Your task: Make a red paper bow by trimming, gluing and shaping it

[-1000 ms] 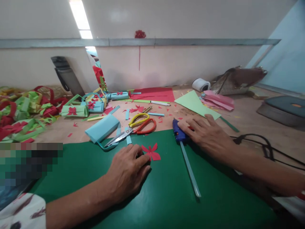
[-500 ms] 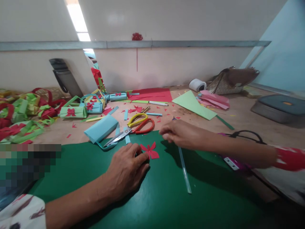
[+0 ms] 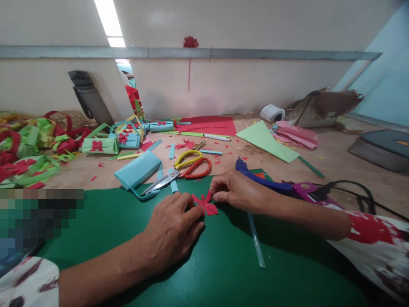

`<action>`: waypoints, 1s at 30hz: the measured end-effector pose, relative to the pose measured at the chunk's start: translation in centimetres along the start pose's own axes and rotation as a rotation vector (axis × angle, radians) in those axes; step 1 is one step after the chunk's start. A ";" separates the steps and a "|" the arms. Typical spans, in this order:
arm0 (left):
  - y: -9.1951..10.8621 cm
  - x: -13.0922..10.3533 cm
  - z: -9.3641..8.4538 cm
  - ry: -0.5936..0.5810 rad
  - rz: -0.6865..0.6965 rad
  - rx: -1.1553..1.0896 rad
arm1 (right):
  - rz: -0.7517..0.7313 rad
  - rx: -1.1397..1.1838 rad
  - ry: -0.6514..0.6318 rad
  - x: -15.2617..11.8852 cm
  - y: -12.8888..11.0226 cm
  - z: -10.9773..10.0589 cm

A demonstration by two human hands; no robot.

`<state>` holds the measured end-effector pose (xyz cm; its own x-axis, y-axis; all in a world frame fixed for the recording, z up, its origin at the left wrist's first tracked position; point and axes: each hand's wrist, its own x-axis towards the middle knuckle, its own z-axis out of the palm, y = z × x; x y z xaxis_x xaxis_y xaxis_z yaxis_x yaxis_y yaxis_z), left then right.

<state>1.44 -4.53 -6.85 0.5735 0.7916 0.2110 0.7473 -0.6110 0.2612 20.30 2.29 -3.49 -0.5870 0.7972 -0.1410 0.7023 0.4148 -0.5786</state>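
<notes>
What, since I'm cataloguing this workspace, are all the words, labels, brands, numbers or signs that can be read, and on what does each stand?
None can be read.
Yellowish mark on the magenta block: too small to read.
Orange patch on the dark case: too blurred to tell if it bears text.

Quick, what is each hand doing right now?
Left hand: fingers curled, touching the red paper flower.
Right hand: fingertips pinched together by the flower's upper petal; can't tell whether they grip it.
</notes>
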 end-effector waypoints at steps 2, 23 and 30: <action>0.0 0.0 0.0 -0.003 0.000 0.005 | -0.014 0.012 0.032 -0.1 0.0 0.4; -0.2 -0.1 0.3 0.007 0.003 0.018 | -0.187 -0.222 0.288 -0.9 0.0 2.8; -0.2 0.0 0.2 0.000 0.002 0.015 | -0.181 -0.234 0.287 -0.8 -0.1 2.7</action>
<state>1.39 -4.46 -7.13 0.5751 0.7903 0.2113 0.7511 -0.6124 0.2465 19.64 0.41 -5.50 -0.5961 0.7788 0.1952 0.6902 0.6213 -0.3710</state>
